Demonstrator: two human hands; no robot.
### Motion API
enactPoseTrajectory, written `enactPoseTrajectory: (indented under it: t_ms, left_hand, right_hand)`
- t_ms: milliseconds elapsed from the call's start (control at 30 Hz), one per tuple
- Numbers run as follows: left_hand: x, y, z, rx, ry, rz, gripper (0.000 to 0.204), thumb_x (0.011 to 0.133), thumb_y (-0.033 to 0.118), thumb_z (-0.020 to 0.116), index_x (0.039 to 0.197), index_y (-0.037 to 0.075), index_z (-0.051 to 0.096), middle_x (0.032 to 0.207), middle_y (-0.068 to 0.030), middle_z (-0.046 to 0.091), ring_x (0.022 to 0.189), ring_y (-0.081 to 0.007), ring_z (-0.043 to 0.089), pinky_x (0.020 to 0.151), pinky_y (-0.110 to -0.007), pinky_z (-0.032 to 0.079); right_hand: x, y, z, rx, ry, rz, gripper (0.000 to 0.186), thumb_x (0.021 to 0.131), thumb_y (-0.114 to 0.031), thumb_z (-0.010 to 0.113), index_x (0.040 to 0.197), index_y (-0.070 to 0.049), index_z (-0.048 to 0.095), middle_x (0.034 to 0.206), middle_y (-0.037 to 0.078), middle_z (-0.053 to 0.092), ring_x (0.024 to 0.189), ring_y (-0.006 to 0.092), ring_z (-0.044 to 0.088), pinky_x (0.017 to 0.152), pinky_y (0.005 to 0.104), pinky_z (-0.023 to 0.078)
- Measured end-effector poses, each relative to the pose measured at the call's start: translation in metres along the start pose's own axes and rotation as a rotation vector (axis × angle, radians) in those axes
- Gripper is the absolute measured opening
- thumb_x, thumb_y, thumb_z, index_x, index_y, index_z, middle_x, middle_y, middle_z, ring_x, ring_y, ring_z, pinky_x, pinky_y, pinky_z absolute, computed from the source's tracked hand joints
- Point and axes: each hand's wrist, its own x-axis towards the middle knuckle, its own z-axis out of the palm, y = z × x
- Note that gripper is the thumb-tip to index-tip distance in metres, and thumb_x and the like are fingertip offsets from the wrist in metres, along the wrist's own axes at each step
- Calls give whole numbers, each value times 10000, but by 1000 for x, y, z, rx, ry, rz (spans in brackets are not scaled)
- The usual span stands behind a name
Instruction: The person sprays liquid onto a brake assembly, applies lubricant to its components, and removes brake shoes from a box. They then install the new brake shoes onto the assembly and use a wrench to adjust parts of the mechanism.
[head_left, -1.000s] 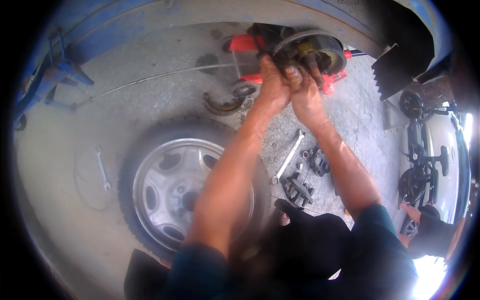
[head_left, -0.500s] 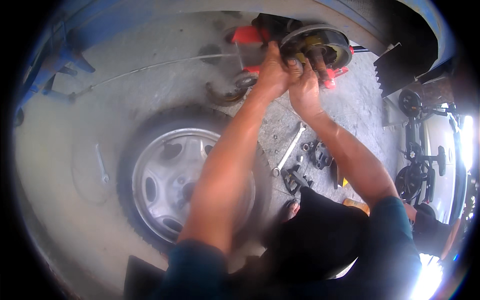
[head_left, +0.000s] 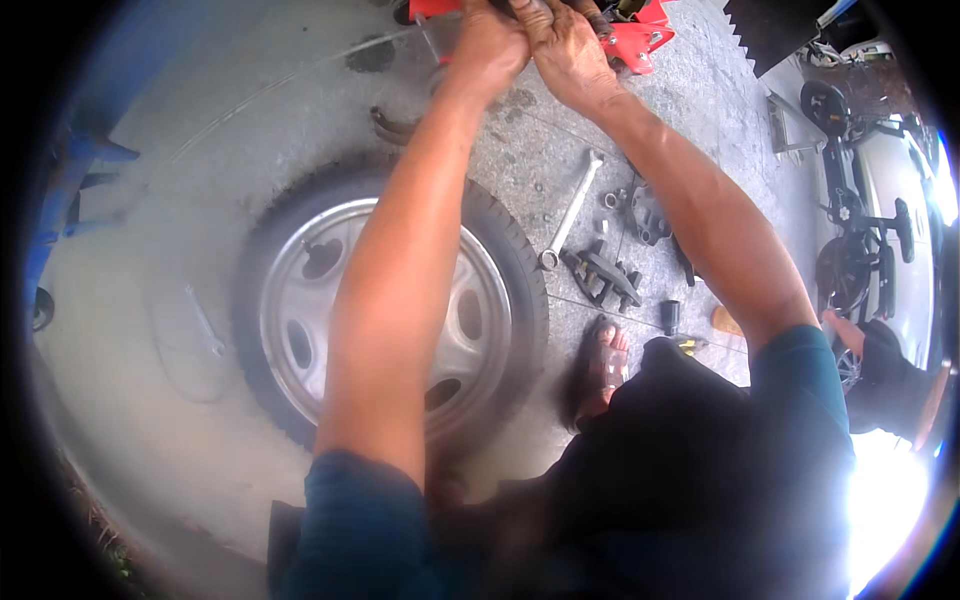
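Observation:
Both my arms stretch to the top edge of the picture. My left hand (head_left: pixel 493 48) is closed, its fingertips cut off by that edge. Right beside it my right hand (head_left: pixel 570 55) curls its fingers around a dark part that I cannot make out. A brownish shaft (head_left: pixel 592 16) shows just past the right hand's fingers. Red metal pieces (head_left: pixel 638 42) stand next to that hand, and another red piece (head_left: pixel 432 8) lies left of the left hand. The wheel hub is mostly out of view. Under my left forearm lies a wheel with its tyre (head_left: pixel 520 270).
On the floor are a combination wrench (head_left: pixel 573 212), a dark cast bracket (head_left: pixel 602 276), a round metal part (head_left: pixel 650 216), a black cylinder (head_left: pixel 670 317) and a curved brake shoe (head_left: pixel 393 127). Another wrench (head_left: pixel 205 322) lies far left. At right are a two-wheeler (head_left: pixel 850 225) and another person (head_left: pixel 890 375).
The view has tipped downward, so the hands and hub have shifted up to the top edge and the hub's round plate has left the picture. My hands stay close together.

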Motion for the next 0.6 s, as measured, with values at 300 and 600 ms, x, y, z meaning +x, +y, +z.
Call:
enactPoseTrajectory:
  t_ms: [300, 600]
  left_hand:
    - [-98, -4, 7, 167, 65, -366, 450, 813, 240, 707, 1138, -27, 547, 991, -150, 653, 943, -253, 622, 829, -343, 477]
    - [-175, 4, -5, 156, 188, -326, 374, 825, 176, 716, 1136, 16, 583, 1037, -89, 621, 892, -177, 598, 791, -334, 484]
  right_hand:
    - [-27, -12, -13, -610, -502, -94, 360, 961, -336, 424, 1095, -41, 582, 949, 194, 641, 959, 319, 620, 941, 461, 378]
    - [-22, 2, 0, -270, 89, -271, 280, 850, -295, 624, 939, -33, 586, 842, 126, 616, 834, 287, 591, 812, 428, 387]
